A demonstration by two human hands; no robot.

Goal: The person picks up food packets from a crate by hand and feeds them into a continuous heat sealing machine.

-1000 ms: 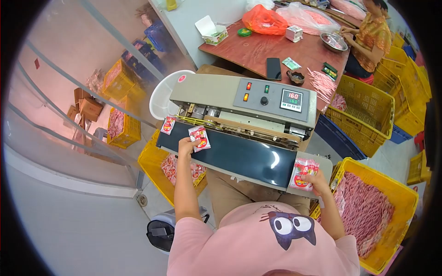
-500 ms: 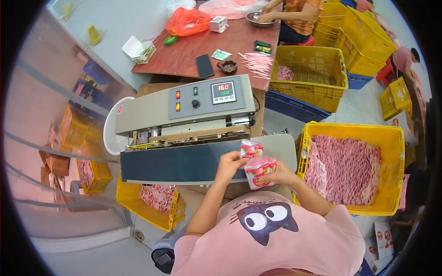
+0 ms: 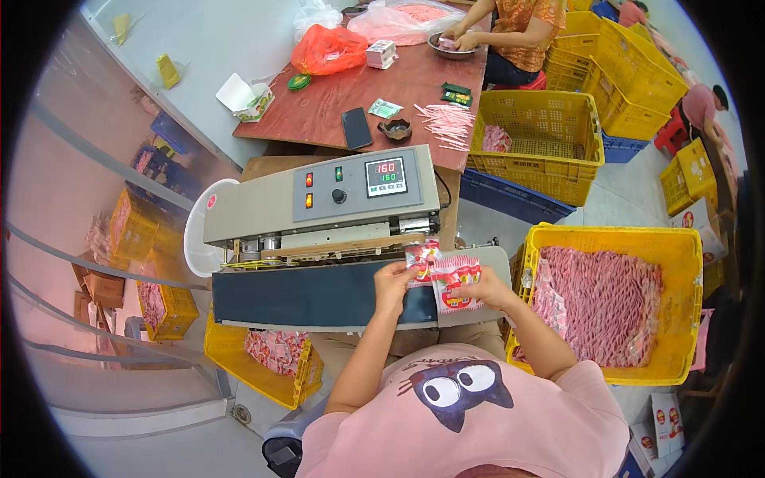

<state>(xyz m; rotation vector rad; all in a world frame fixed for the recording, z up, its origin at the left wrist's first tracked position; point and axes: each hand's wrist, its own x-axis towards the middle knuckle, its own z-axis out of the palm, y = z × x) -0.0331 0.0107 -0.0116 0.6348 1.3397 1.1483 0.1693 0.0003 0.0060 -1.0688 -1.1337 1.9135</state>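
Note:
My left hand pinches a small red-and-white printed candy packet whose upper edge is at the right end of the band sealer's sealing strip. Just to the right, my right hand grips another red-and-white packet, its printed face up, over the sealer's front shelf. Whether more packets lie beneath that one is hidden. Below the sealer's head runs a dark conveyor belt. The sealer's display reads 160 in red and in green.
At my right stands a yellow crate of pink twisted sticks. Lower left, another yellow crate holds filled packets. Behind the sealer, a red-brown table bears a phone, a small bowl and pink sticks. A co-worker handles a metal bowl.
Both hands have moved up toward the sealer. The left packet has reached the sealing strip; the right hand's packet has turned flatter and risen from the shelf's front edge.

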